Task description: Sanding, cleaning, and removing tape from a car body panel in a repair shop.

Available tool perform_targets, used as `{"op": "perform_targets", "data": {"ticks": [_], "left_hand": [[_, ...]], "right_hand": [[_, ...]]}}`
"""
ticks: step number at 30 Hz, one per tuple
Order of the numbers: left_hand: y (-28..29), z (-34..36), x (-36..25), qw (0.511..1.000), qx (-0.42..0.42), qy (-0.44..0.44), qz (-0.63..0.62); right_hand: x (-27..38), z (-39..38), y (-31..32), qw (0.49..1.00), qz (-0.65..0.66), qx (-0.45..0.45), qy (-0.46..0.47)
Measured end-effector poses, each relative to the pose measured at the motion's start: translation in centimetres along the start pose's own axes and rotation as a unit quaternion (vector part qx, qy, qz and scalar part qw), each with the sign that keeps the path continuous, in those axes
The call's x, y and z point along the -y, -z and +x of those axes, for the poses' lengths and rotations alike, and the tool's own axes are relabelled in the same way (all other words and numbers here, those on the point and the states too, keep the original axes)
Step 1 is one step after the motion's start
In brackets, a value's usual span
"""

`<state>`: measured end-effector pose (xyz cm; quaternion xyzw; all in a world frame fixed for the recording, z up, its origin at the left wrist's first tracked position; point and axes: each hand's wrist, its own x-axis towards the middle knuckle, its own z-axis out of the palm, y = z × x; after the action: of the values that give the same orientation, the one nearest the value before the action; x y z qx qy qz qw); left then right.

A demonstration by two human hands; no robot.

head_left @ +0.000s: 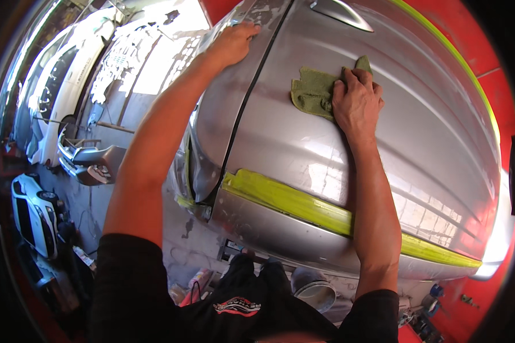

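Note:
In front of me is a silver car door (292,143) with a glossy, ribbed surface. My right hand (359,100) presses a dull green abrasive pad (315,91) against it, fingers bent over the pad. The pad spreads out left of the hand, and a corner sticks up beyond the fingers. Across a dark gap to the left, my left hand (234,44) rests on the neighbouring silver panel (226,86), with no object visible in it. A door handle (346,16) sits at the far top. Yellow-green tape (292,197) covers the strip along the door's lower part.
A bucket (317,294) stands on the floor below the door, right of my legs. Leftward are a loose bumper (94,163), a white vehicle (68,80) and a pale blue-white car (34,214). More yellow-green tape (463,48) edges the door's far right, beside red surfaces.

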<state>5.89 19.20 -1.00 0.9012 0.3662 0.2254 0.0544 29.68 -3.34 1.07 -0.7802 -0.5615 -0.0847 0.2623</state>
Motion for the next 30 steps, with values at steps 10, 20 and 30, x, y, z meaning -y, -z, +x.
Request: {"op": "perform_targets", "data": {"ticks": [10,20,30], "left_hand": [[2.3,-5.6,-0.7,0.999,0.032,-0.030,-0.025],[3.8,-12.1,-4.5,0.995,0.048,-0.084,0.002],[6.3,-10.4,-4.5,0.992,0.075,-0.086,0.045]], "right_hand": [[0.3,-0.1,0.2,1.000,-0.019,-0.005,-0.009],[-1.5,-0.3,0.0,0.999,-0.022,0.015,-0.020],[-0.1,0.0,0.1,1.000,-0.030,0.004,-0.001]]}}
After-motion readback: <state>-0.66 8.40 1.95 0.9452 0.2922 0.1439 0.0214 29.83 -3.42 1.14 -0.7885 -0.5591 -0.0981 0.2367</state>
